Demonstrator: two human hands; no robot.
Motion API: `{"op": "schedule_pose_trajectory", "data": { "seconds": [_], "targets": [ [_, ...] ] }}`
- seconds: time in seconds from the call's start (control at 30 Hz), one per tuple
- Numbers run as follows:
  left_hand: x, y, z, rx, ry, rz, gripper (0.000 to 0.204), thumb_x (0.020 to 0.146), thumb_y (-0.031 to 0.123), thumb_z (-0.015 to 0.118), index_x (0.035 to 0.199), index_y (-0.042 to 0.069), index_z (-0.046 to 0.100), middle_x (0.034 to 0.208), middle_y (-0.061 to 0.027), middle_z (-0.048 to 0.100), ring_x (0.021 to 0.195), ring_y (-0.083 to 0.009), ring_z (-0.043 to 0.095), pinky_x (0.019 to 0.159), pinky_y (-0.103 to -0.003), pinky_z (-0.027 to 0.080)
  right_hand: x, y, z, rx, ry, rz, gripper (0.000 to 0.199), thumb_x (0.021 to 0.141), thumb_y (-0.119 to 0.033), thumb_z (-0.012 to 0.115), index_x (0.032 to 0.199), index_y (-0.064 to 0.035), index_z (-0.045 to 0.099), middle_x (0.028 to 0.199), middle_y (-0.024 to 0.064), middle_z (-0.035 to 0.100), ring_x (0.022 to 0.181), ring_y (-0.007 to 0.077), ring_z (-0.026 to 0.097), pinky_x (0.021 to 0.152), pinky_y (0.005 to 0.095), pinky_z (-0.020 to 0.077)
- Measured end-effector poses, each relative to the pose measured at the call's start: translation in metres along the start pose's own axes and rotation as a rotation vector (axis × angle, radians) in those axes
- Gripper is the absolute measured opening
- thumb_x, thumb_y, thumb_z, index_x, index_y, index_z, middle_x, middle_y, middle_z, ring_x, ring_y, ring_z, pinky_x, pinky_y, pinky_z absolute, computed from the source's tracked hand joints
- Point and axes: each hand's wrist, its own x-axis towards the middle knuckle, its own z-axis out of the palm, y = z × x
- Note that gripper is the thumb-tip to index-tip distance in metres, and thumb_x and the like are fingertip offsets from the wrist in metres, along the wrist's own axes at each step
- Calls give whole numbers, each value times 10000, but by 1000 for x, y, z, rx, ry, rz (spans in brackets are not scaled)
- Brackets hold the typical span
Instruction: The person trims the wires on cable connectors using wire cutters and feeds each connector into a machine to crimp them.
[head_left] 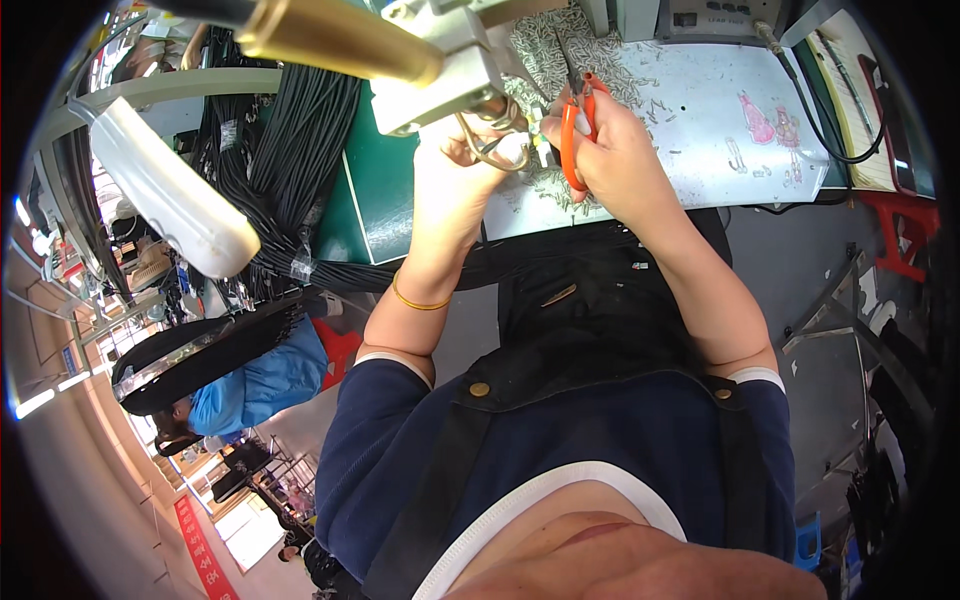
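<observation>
My right hand (622,165) is closed around orange-handled pliers (569,145), whose dark, narrow jaws point away from me over a pile of small silvery pins (570,45). My left hand (452,165) is under a metal machine head (430,90), its fingers bent together next to a curved metal rod (480,152). The machine head partly hides those fingers, and I cannot make out what they hold. Between my hands lies a small light-coloured part, too unclear to name. Both hands are above a white work surface (700,140) strewn with pins.
A brass-coloured cylinder (340,40) juts from the machine head. Black cables (310,120) hang in bundles at the left, near a white lamp (170,190). A grey box (710,20) with a cord stands at the far right. Another person in blue (265,385) sits at the left.
</observation>
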Motion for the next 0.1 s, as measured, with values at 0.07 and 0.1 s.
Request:
{"op": "schedule_pose_trajectory", "data": {
  "seconds": [0.07, 0.1],
  "targets": [
    [0, 2, 1, 33, -2, -10, 209, 709, 66, 691, 877, -12, 593, 753, -15, 590, 626, -42, 492, 572, -184, 379, 0, -1, 0, 6, -6, -17, 175, 827, -161, 516, 829, 14, 499, 588, 63, 534, 422, 125, 527, 413, 253, 448],
    [0, 3, 3, 65, -8, -24, 253, 714, 101, 698, 910, -21, 595, 728, 0, 586, 547, -11, 445, 472, -144, 308, -1, -2, 0, 12, -9, -30, 169, 830, -161, 511, 831, 8, 498, 591, 63, 537, 425, 130, 531, 418, 253, 453]
  ]
}}
